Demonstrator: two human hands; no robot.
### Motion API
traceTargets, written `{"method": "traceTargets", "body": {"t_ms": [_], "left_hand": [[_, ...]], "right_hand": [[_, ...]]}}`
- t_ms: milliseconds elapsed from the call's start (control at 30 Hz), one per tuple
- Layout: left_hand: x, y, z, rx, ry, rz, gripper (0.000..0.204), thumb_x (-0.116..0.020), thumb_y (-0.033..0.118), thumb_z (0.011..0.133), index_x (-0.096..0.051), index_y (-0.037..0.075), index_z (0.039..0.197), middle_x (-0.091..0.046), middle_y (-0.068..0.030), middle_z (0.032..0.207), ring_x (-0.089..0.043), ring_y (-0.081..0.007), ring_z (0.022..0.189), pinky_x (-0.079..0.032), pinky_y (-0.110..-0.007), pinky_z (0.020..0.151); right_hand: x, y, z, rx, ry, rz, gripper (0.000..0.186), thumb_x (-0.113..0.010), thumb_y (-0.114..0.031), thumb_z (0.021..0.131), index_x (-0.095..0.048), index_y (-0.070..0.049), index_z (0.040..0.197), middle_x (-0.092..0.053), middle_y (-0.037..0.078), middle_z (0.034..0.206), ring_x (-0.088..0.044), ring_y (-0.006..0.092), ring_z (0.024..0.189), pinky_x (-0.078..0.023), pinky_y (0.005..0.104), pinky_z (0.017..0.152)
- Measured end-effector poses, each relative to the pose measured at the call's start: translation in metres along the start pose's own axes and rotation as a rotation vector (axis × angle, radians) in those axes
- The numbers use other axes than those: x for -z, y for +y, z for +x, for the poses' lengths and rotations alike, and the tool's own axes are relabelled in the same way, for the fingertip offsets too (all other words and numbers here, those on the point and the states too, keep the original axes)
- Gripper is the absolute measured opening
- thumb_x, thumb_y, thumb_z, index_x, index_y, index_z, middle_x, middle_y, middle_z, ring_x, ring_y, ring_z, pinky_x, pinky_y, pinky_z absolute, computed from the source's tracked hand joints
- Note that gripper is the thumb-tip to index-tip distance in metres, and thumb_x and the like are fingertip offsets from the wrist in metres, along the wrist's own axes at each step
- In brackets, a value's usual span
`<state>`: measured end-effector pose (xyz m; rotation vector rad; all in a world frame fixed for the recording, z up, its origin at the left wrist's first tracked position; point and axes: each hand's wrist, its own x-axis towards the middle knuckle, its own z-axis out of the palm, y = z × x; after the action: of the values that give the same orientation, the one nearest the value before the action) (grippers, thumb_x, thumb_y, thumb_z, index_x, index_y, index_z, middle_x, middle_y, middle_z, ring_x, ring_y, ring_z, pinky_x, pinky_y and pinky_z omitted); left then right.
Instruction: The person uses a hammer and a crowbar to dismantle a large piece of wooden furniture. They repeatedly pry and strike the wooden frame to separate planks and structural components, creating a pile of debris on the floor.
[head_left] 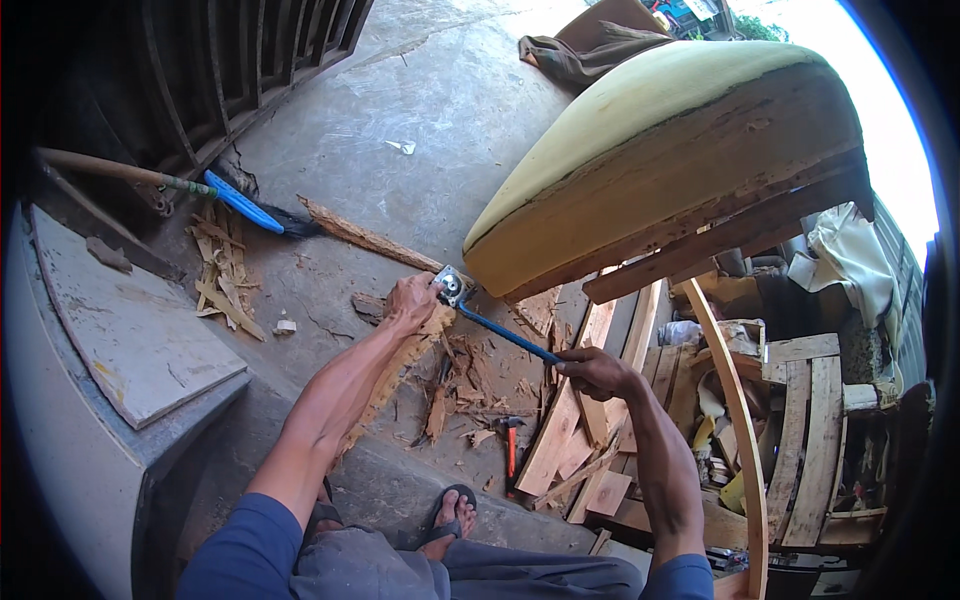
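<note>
Here, the left hand (411, 303) grips a metal piece (451, 283), any lettering unreadably small, while the right hand (594, 373) clasps a blue rod (510, 334).

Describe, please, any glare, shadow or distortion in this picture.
In the head view, glare whites out the upper right beyond the padded piece, shadow darkens the metal bars upper left, fisheye bends edges; left hand and right hand look fairly sharp.

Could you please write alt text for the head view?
A person's right grip holds a blue bar, its far end at a metal fitting that the left grip touches. Wood scraps lie nearby; a yellow padded form is at upper right.
</note>
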<state>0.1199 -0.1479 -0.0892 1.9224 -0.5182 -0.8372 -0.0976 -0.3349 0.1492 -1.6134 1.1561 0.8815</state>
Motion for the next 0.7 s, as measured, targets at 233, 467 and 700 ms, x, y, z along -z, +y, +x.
{"method": "traceTargets", "body": {"t_ms": [233, 467, 700], "left_hand": [[-0.005, -0.007, 0.003, -0.042, 0.018, 0.007, 0.037, -0.06, 0.04, 0.092, -0.07, 0.011, 0.114, -0.07, -0.023, 0.104, -0.066, -0.043, 0.099, -0.051, -0.05, 0.085], [-0.002, -0.008, 0.002, -0.001, -0.019, -0.031, 0.039, -0.058, 0.043, 0.093, -0.067, 0.007, 0.107, -0.069, -0.0239, 0.101, -0.065, -0.0451, 0.098, -0.051, -0.052, 0.084], [-0.005, -0.008, 0.002, -0.078, 0.03, 0.055, 0.043, -0.058, 0.046, 0.093, -0.07, 0.012, 0.116, -0.07, -0.0241, 0.102, -0.066, -0.0419, 0.101, -0.051, -0.049, 0.086]], "right_hand": [[0.001, -0.016, -0.008, 0.018, 0.045, -0.182, 0.043, -0.06, -0.033, 0.098, -0.061, -0.008, 0.133, -0.046, -0.002, 0.059, -0.039, 0.0064, 0.042, -0.03, 0.0274, 0.037], [-0.083, -0.007, -0.02, 0.145, 0.409, -0.415, 0.046, -0.058, -0.037, 0.094, -0.065, -0.005, 0.127, -0.071, 0.017, 0.082, -0.069, 0.0317, 0.072, -0.052, 0.0429, 0.068], [-0.174, -0.015, -0.012, 0.117, 0.573, -0.38, 0.037, -0.054, -0.032, 0.095, -0.066, -0.003, 0.114, -0.064, 0.034, 0.09, -0.064, 0.0507, 0.092, -0.048, 0.0548, 0.082]]}}
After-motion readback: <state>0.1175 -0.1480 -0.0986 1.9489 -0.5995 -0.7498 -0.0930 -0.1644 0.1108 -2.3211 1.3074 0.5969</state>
